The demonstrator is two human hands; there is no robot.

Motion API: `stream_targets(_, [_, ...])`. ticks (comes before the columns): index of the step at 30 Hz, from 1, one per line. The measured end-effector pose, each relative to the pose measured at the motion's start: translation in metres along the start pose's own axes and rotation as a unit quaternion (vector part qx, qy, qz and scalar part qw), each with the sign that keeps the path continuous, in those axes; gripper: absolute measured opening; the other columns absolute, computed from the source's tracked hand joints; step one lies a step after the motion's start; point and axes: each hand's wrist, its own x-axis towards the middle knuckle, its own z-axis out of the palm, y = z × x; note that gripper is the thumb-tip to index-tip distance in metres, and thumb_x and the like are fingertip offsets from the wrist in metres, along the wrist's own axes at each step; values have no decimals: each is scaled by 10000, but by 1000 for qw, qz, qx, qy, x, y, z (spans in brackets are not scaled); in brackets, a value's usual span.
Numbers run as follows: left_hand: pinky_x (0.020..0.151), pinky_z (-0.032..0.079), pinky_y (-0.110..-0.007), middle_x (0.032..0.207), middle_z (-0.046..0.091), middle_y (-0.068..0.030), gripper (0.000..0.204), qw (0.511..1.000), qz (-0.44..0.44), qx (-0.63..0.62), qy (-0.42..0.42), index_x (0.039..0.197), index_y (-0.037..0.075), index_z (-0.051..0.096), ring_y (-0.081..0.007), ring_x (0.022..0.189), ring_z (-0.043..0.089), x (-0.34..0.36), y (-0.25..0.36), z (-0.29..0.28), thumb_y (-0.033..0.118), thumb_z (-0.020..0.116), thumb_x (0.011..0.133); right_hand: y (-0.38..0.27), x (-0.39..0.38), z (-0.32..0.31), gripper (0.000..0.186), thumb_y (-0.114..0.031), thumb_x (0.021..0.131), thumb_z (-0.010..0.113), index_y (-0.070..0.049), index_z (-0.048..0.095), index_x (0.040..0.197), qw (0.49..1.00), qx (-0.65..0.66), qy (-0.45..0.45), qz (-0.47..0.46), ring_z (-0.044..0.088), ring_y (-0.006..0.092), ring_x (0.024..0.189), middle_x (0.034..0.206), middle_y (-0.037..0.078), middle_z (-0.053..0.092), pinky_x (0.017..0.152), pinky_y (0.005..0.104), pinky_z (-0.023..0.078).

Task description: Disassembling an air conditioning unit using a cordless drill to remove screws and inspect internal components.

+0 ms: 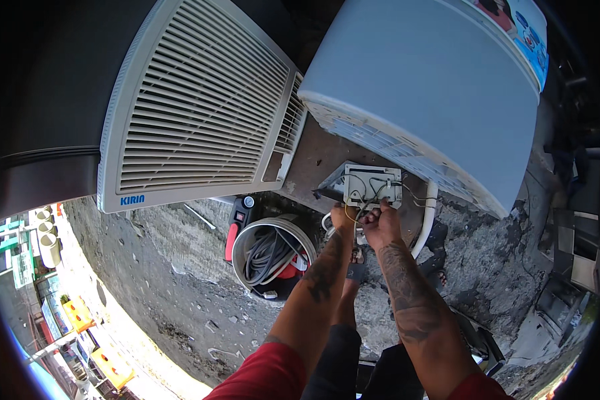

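A small white open electrical box [390,193] with loose thin wires lies on a brown surface, beside a large white appliance body [433,87] that has a gridded base. At the box's lower left edge is my left hand [342,217], its fingers closed; what they grip is too small to make out. My right hand [382,225] sits just below the box, fingers curled and pinched on a thin wire. A yellow wire [349,213] runs down between both hands. More wires leave the box's right side, toward a white hose [428,217].
A white louvred panel [200,100] leans at the upper left. Left of my arms stands a white bucket [242,248] holding a coiled grey hose [270,257], beside a black tool with a gauge and red handle [232,241]. Rough concrete [173,293] surrounds them; stacked scraps [583,247] lie right.
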Motion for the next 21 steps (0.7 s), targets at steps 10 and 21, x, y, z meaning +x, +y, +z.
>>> stream_targets(10, [759, 526, -366, 947, 589, -49, 652, 886, -177, -392, -174, 1521, 245, 179, -197, 822, 617, -146, 46, -78, 220, 523, 968, 41, 22, 28, 343, -401, 955, 562, -130, 468, 768, 974, -167, 116, -99, 347, 123, 525, 630, -20, 381, 529, 324, 345])
stream_targets(21, [1002, 377, -400, 1384, 444, -85, 713, 883, -298, -286, -222, 1501, 173, 251, -257, 1181, 492, -178, 2, -95, 410, 563, 905, 33, 19, -9, 381, -358, 886, 663, 13, 659, 798, 885, -391, 112, -228, 551, 197, 704, 786, 107, 639, 676, 369, 437])
